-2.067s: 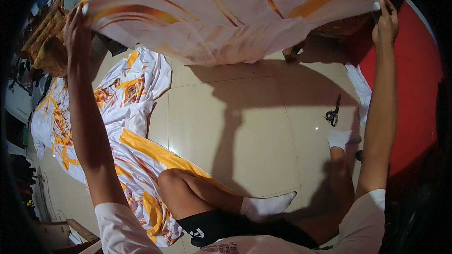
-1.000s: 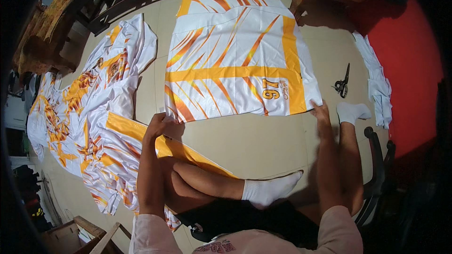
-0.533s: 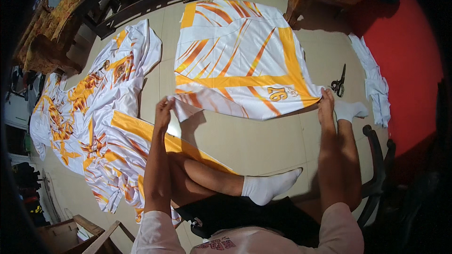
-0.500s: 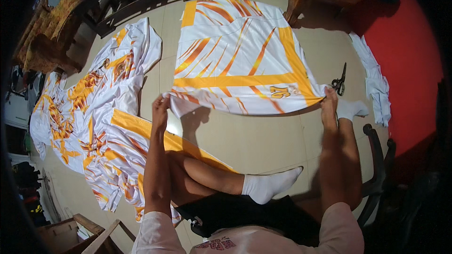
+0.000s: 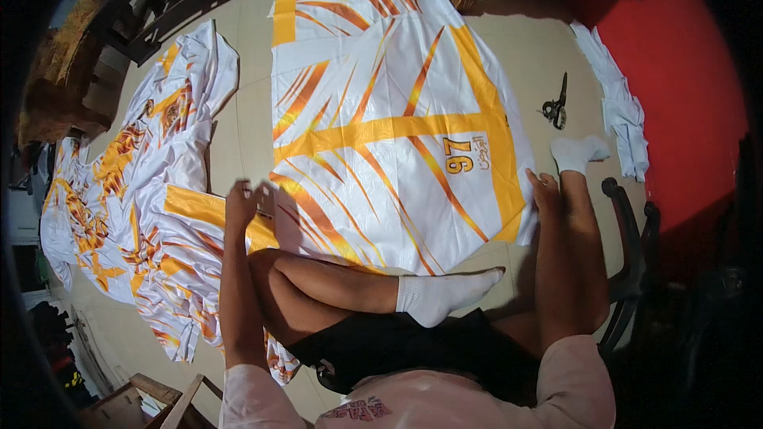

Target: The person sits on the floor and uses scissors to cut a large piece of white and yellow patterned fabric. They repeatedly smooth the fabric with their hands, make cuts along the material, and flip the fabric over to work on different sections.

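- White-and-orange fabric panel (image 5: 389,131) lies spread on the tiled floor (image 5: 520,56), between both hands, its near edge at the bent left leg (image 5: 338,278).
- Left hand (image 5: 241,205), loosely curled and holding nothing visible, hovers just outside the panel's left edge.
- Right hand (image 5: 544,191), fingers partly spread, is at the right edge; contact cannot be told.
- Both forearms reach forward, well apart.

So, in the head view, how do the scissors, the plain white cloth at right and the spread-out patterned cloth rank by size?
1. Spread-out patterned cloth, by far
2. Plain white cloth, bunched into a strip
3. Scissors
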`<action>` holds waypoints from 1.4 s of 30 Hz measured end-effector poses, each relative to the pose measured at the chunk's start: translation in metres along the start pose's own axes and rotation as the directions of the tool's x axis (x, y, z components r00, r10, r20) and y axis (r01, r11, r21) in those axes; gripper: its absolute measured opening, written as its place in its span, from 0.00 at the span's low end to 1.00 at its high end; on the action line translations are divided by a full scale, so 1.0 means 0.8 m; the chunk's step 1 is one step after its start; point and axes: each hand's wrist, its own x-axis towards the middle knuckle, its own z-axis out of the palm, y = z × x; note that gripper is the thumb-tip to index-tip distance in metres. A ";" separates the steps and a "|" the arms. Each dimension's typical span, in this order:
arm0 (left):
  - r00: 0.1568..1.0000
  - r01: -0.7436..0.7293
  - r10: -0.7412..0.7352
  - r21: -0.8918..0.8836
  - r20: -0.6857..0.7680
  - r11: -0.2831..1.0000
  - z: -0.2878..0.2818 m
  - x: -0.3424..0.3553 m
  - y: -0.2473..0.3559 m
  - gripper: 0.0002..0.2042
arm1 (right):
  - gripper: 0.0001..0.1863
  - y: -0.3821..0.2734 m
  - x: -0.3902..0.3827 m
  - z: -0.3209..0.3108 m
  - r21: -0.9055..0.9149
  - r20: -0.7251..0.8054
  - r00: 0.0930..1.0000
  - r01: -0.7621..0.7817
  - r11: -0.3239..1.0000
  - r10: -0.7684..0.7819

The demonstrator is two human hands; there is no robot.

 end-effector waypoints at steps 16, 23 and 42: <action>0.940 0.046 0.036 0.232 -0.339 0.972 0.138 0.421 0.109 0.32 | 0.30 -0.247 0.180 0.085 -0.003 0.041 0.777 0.629 0.778 -0.628; 0.984 0.130 -0.107 0.167 -0.142 0.977 0.105 0.529 0.039 0.29 | 0.35 -0.370 0.286 0.146 -0.280 0.114 0.935 0.356 0.892 -0.337; 0.987 0.156 -0.138 0.270 -0.085 0.950 0.086 0.617 0.030 0.28 | 0.29 -0.426 0.350 0.178 0.105 0.232 0.970 0.054 0.993 -0.077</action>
